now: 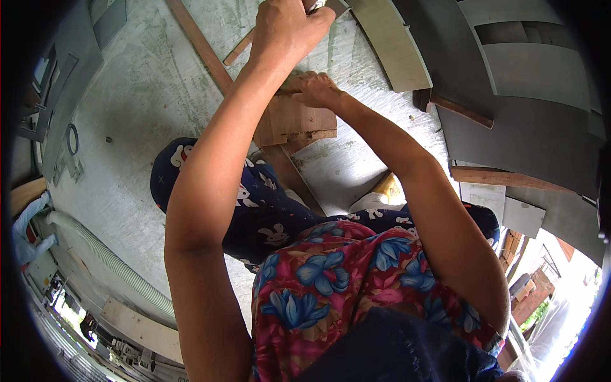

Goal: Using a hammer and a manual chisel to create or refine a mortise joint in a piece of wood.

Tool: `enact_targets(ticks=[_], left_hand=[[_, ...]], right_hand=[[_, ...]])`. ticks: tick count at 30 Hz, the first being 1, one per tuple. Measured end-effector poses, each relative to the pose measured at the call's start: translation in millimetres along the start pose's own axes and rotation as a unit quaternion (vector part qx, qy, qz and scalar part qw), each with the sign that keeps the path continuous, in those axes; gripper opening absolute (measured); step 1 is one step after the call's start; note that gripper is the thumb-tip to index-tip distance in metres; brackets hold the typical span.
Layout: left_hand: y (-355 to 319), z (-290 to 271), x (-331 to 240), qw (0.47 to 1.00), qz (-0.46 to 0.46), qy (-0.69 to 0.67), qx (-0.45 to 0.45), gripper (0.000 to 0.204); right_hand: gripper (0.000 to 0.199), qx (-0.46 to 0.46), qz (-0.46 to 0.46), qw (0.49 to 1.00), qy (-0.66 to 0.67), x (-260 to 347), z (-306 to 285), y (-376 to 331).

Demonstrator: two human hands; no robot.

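Note:
My left hand (286,28) is raised at the top edge of the view, its fingers curled closed. A small greyish end shows by the thumb, but the rest of what it grips is cut off. Below it, my right hand (316,89) lies on the far end of a wooden block (299,121), fingers bent and pressed together. A dull brownish piece (289,84) pokes out beside those fingers; its kind is unclear. The block has a rough, splintered near edge and rests on other boards between my knees.
A long wooden strip (200,48) runs across the pale, scuffed floor (133,95), with a short stick (239,48) beside it. Grey panels (503,137) and wooden bars (509,178) lie on the right. A ribbed hose (121,254) curves along the left.

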State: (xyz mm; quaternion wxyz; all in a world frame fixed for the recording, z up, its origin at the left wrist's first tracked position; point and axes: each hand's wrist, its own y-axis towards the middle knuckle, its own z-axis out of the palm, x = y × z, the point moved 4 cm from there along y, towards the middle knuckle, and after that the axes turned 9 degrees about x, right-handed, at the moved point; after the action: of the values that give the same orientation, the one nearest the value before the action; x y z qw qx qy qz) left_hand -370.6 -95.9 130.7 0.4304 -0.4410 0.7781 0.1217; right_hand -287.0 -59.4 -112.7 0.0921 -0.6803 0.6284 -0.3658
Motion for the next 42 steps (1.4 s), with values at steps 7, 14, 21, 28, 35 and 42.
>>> enact_targets(ticks=[7, 14, 21, 28, 35, 42], left_hand=[[-4.5, -6.6, -1.2, 1.0, -0.009, 0.003, -0.008, 0.033], [2.9, -11.3, 7.5, 1.0, -0.022, -0.004, -0.014, 0.034], [0.4, -22.0, 4.9, 0.998, 0.0, -0.014, -0.054, 0.031], [0.0, -26.5, 8.7, 0.997, -0.019, 0.025, -0.074, 0.031], [-4.2, -31.1, 12.1, 0.998, -0.003, -0.003, -0.067, 0.023], [2.4, -10.5, 11.8, 0.997, 0.021, 0.007, -0.075, 0.023]], right_hand=[[0.047, -0.006, 0.034, 0.999, 0.007, 2.7, -0.1, 13.2], [0.048, 0.031, 0.045, 0.998, -0.028, -1.8, -13.8, 25.4], [0.047, 0.06, 0.011, 0.99, 0.126, -31.2, -13.0, 29.2], [0.049, 0.026, -0.053, 0.974, 0.217, -53.9, -3.2, 44.5], [0.049, -0.026, -0.023, 0.967, 0.253, -110.5, -34.0, 44.2], [0.057, -0.138, 0.13, 0.97, 0.149, -114.3, -30.2, 17.7]])
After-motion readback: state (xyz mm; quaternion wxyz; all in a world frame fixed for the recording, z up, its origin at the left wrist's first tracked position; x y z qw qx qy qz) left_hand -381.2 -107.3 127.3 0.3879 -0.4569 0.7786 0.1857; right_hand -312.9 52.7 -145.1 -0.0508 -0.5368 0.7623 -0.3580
